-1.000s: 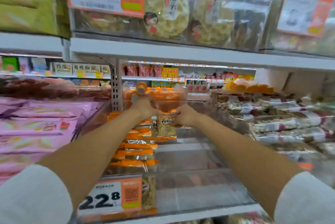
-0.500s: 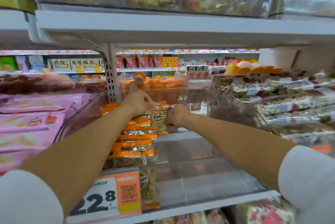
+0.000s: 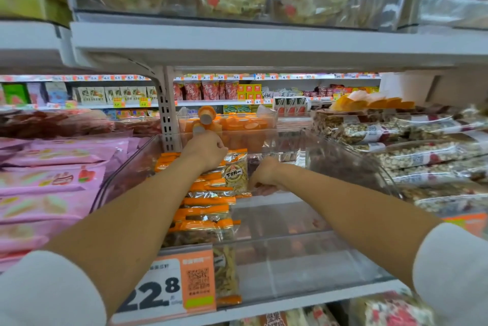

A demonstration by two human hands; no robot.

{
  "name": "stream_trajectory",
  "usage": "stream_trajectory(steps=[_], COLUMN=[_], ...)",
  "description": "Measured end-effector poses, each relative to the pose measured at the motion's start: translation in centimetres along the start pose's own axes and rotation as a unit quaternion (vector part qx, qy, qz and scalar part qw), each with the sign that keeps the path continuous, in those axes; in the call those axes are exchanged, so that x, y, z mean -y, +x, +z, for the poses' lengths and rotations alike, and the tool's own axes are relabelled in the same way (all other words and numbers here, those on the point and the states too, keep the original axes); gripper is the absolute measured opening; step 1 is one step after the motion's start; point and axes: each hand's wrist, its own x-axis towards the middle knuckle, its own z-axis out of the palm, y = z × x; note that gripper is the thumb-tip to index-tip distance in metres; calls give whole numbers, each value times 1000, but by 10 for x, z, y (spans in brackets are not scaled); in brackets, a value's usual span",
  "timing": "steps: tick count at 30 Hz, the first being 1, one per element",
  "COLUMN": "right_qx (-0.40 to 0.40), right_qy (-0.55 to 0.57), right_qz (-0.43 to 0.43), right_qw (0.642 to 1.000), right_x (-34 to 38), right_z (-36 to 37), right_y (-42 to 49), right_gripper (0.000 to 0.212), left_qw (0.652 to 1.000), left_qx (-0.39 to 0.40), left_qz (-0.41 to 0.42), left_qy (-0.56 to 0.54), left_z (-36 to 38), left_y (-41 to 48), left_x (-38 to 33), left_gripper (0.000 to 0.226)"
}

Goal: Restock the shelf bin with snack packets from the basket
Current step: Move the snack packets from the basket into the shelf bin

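Observation:
A clear plastic shelf bin (image 3: 303, 267) sits in front of me, with a row of orange-topped snack packets (image 3: 203, 220) stacked along its left side. One snack packet (image 3: 236, 174) stands upright at the back of that row. My left hand (image 3: 206, 151) pinches its top left corner. My right hand (image 3: 265, 175) is curled against its lower right edge, low over the bin floor. The right half of the bin holds no packets. The basket is out of view.
An orange price tag (image 3: 171, 283) hangs on the bin's front. Pink packets (image 3: 50, 183) fill the bin to the left and nut bars (image 3: 422, 156) the one to the right. A white shelf (image 3: 264, 43) hangs close overhead. Orange cups (image 3: 232, 123) sit behind the bin.
Both hands have stayed on the upright packet and eased it down against the back of the row. My right hand slid lower along its edge. The view tilted slightly.

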Motion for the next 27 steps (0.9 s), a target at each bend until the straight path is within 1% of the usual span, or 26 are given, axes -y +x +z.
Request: stream_trajectory(steps=[3, 5, 6, 8, 9, 11, 13, 14, 17, 19, 21, 22, 24, 27], right_qx=[-14, -52, -73, -101, -120, -164, -186, -190, -194, -199, -188, -178, -170, -192], right_qy=[-30, -89, -91, -45, -10, 53, 106, 130, 172, 207, 235, 245, 261, 265], right_qz=[7, -29, -53, -102, -128, -166, -186, -183, -176, -168, -152, -143, -121, -92], right_qw=[999, 994, 992, 989, 984, 971, 959, 956, 950, 943, 942, 942, 942, 940], right_x=[6, 12, 15, 19, 19, 15, 7, 2, -22, -43, -70, -85, -119, -172], right_z=[-11, -23, -29, -42, -47, -55, -58, -58, -59, -60, -59, -56, -49, -35], right_y=[-11, -19, -25, -45, -57, -88, -119, -137, -190, -224, -251, -262, -280, -304], right_gripper=[18, 18, 17, 12, 13, 21, 23, 21, 20, 23, 26, 26, 25, 24], left_qw=[1000, 1000, 1000, 1000, 999, 993, 982, 974, 953, 937, 923, 920, 927, 944], left_qx=[0, 6, 6, -1, -10, -22, -19, -15, 26, 52, 77, 87, 109, 133], left_qz=[-7, -6, -5, -3, -2, 1, 2, -4, -19, -22, -35, -35, -14, 24], left_qy=[-3, -8, -13, -28, -48, -113, -188, -224, -302, -344, -375, -379, -358, -302], left_z=[-6, -15, -22, -38, -44, -51, -52, -51, -39, -26, -13, -5, 15, 51], left_y=[-3, -8, -12, -23, -30, -50, -78, -95, -138, -165, -192, -206, -232, -269], left_x=[-3, -10, -17, -32, -41, -61, -88, -101, -132, -150, -166, -174, -188, -202], left_gripper=[33, 33, 30, 20, 18, 20, 21, 20, 31, 30, 30, 29, 24, 23])
